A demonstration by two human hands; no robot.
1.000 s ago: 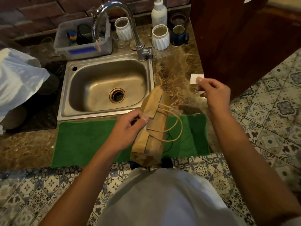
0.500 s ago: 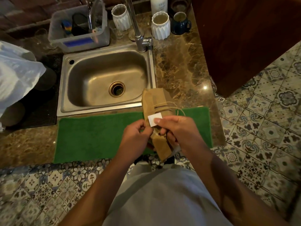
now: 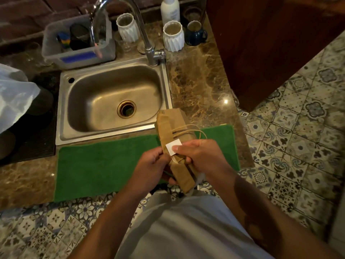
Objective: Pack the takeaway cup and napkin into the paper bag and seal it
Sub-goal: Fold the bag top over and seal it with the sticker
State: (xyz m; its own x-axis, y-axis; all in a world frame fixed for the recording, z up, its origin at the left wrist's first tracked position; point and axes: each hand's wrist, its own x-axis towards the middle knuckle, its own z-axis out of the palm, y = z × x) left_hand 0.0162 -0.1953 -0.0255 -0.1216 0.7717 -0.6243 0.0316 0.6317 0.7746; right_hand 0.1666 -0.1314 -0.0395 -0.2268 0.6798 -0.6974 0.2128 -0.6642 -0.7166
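Note:
A brown paper bag (image 3: pixel 170 126) with string handles lies folded shut, held above the green mat (image 3: pixel 104 165) in front of the sink. My left hand (image 3: pixel 149 169) grips the bag's near left side. My right hand (image 3: pixel 202 157) holds the bag from the right, and its thumb presses a small white square sticker (image 3: pixel 172 146) against the folded flap. The takeaway cup and the napkin are out of sight; whatever is inside the bag is hidden.
A steel sink (image 3: pixel 112 101) with a tall tap (image 3: pixel 141 30) sits beyond the mat. White ribbed cups (image 3: pixel 172 35), a blue mug (image 3: pixel 196 32), a white bottle (image 3: pixel 169 10) and a plastic tub (image 3: pixel 78 47) line the back. A wooden cabinet (image 3: pixel 270 43) stands right; a white plastic bag (image 3: pixel 15 94) left.
My right hand brought the white sticker from the right side of the counter to the bag and now presses it on the flap. The bag turned slightly in my left hand.

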